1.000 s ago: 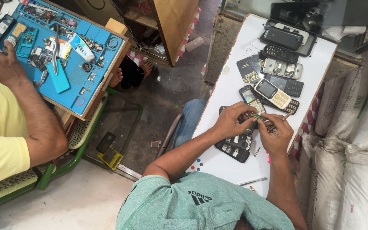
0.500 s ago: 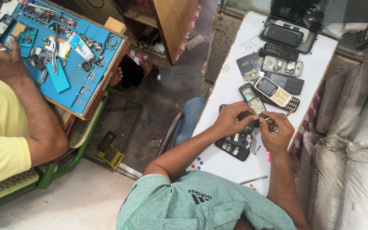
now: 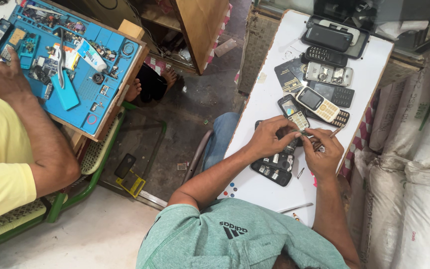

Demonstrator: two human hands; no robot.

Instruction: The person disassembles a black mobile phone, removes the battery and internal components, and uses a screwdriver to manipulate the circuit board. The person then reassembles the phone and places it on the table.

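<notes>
View: single overhead camera
Facing: steeply down onto the white rectangular worktable (image 3: pixel 274 94)
Nearness: well above, wide

A white table (image 3: pixel 274 94) carries scattered keypad phones (image 3: pixel 319 103) and opened phone parts (image 3: pixel 274 167).

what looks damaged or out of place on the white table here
Several phones lie overlapping and askew, and an opened phone body shows its insides below the left hand and right hand. Nothing looks spilled.
</notes>
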